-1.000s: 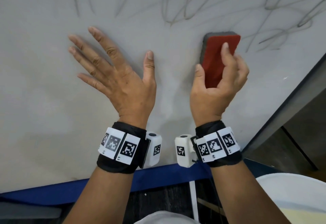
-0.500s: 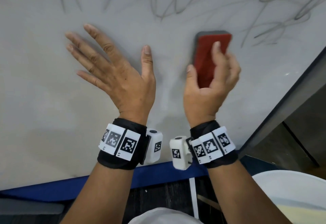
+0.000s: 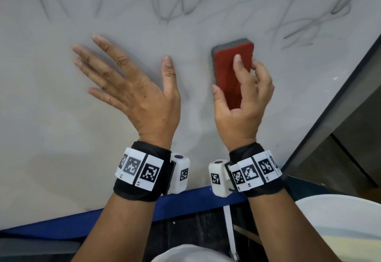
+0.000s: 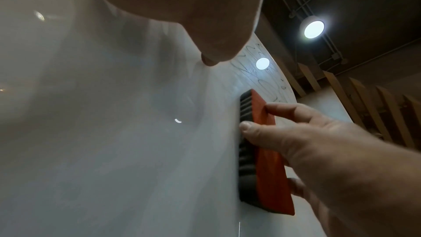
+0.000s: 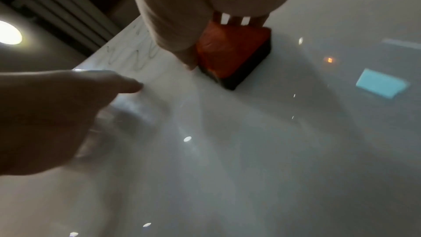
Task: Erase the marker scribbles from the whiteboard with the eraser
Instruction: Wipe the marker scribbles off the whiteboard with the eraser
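Observation:
The whiteboard (image 3: 51, 138) fills the head view. Grey marker scribbles (image 3: 179, 0) run along its upper part, more at the upper right (image 3: 305, 26). My right hand (image 3: 243, 101) grips a red-backed eraser (image 3: 231, 74) with a dark felt side, held upright against the board below the scribbles. In the left wrist view the eraser (image 4: 262, 150) lies flat on the board, thumb and fingers round its edges. My left hand (image 3: 127, 84) is spread, its straight fingers against the board left of the eraser. The right wrist view shows the eraser (image 5: 234, 55) under my palm.
A dark frame edge (image 3: 334, 105) bounds the board on the right, with a dark gap beyond it. A blue strip (image 3: 185, 204) runs along the board's lower edge. A white round surface (image 3: 340, 220) sits at the lower right.
My right hand has slid the eraser a little down and left on the board. The left hand stays spread in about the same place.

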The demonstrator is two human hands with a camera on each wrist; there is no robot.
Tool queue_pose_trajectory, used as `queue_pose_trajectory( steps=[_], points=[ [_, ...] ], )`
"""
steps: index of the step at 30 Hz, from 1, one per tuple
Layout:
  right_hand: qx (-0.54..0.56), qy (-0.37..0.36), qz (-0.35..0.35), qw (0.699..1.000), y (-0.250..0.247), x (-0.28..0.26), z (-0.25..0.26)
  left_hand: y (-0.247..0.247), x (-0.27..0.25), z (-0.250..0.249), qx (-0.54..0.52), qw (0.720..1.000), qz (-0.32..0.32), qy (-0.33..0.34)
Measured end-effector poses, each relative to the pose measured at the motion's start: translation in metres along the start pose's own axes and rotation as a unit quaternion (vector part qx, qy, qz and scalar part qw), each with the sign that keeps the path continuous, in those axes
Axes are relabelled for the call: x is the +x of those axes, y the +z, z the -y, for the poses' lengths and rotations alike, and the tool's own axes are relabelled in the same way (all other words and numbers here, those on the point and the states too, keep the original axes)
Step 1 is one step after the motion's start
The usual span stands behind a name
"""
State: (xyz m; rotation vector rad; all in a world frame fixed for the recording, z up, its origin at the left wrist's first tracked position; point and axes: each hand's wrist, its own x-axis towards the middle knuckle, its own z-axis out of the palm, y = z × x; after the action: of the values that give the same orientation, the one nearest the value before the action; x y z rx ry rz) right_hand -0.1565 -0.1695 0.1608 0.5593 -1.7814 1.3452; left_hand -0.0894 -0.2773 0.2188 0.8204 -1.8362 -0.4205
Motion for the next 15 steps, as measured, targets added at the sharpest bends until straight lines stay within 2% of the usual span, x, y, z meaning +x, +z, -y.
queue_pose_trajectory(
  steps=[2, 6, 8, 13, 15],
  points=[
    [-0.02, -0.01, -0.014, 1.0, -0.007, 0.006, -0.015, 0.002, -0.001, -0.003, 0.001, 1.0, 0.002, 0.0],
    [0.03, 0.118, -0.109, 0.987, -0.011, 0.018, -0.023, 0.003, -0.005, -0.005, 0.007, 1.0, 0.009, 0.003],
    [0.039, 0.137, -0.118, 0.983, -0.007, 0.016, -0.015, 0.004, -0.007, -0.008, 0.006, 1.0, 0.008, 0.003],
    [0.02, 0.03, -0.01, 0.999, -0.006, 0.008, -0.001, 0.008, -0.009, -0.015, 0.003, 1.0, 0.008, -0.003],
    [0.02, 0.031, -0.03, 0.999, -0.011, 0.015, -0.013, 0.008, -0.009, -0.015, 0.008, 1.0, 0.011, -0.002]
  ],
)
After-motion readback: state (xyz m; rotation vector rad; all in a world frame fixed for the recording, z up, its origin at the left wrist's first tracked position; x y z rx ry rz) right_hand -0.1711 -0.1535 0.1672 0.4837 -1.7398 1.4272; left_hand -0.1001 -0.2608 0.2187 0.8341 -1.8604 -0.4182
